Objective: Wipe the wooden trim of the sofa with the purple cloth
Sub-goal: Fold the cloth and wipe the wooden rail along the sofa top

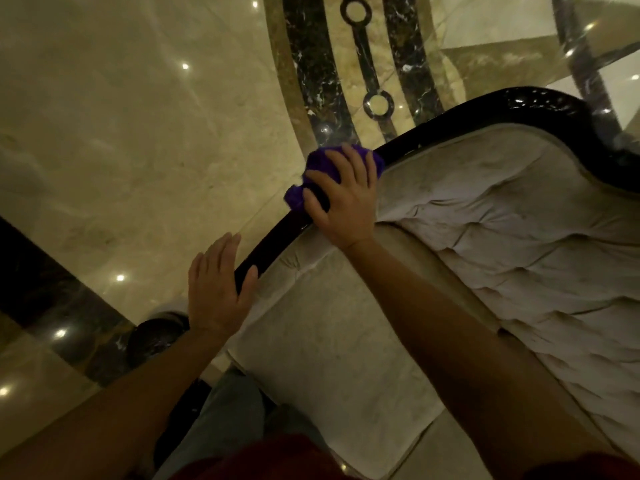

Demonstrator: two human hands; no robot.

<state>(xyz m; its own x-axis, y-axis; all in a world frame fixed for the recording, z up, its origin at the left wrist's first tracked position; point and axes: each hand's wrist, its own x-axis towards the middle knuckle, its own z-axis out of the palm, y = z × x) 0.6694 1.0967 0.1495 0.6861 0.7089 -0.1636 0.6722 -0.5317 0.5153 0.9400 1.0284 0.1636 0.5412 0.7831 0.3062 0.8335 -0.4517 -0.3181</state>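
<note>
The sofa's dark glossy wooden trim (446, 128) curves from the lower left up to the top right, edging the pale tufted upholstery (502, 237). My right hand (341, 197) presses the bunched purple cloth (320, 166) onto the trim at mid-frame, fingers wrapped over both. My left hand (216, 287) rests lower on the same trim, palm flat and fingers spread, with nothing in it. The trim between the two hands (273, 237) shows bare and dark.
A polished beige marble floor (121, 133) with dark inlaid bands and rings (367, 64) lies beyond the trim. A dark rounded sofa foot (154, 339) sits below my left hand. A pale cushion (329, 341) lies under my arms, and my legs show at the bottom.
</note>
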